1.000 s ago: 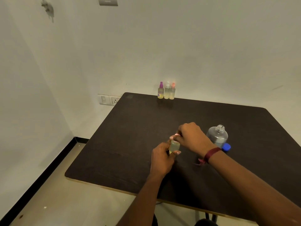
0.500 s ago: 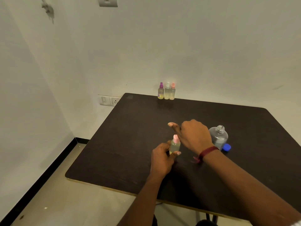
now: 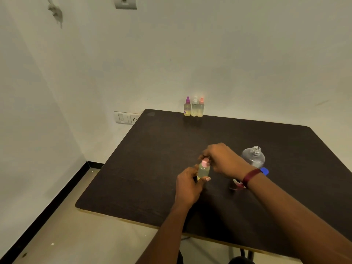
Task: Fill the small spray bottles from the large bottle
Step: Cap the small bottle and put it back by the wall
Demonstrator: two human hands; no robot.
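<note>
A small spray bottle (image 3: 203, 169) with a pink spray top and yellowish liquid stands upright near the middle of the dark table (image 3: 148, 168). My left hand (image 3: 188, 184) grips its body. My right hand (image 3: 221, 161) is curled over the pink top, fingers pinching it. The large clear bottle (image 3: 254, 157) stands uncapped just right of my right hand, with its blue cap (image 3: 265, 171) lying on the table beside it. Three more small spray bottles (image 3: 194, 107) stand in a row at the table's far edge against the wall.
The table sits in a room corner, with white walls behind and to the left. A wall socket plate (image 3: 127, 117) is by the far left corner. A dark red band is on my right wrist. The table's front edge is close to me.
My right hand lifted off the pink top half a second ago, with a finger pointing out, then came back down and closed on it. My left hand kept its hold on the bottle.
</note>
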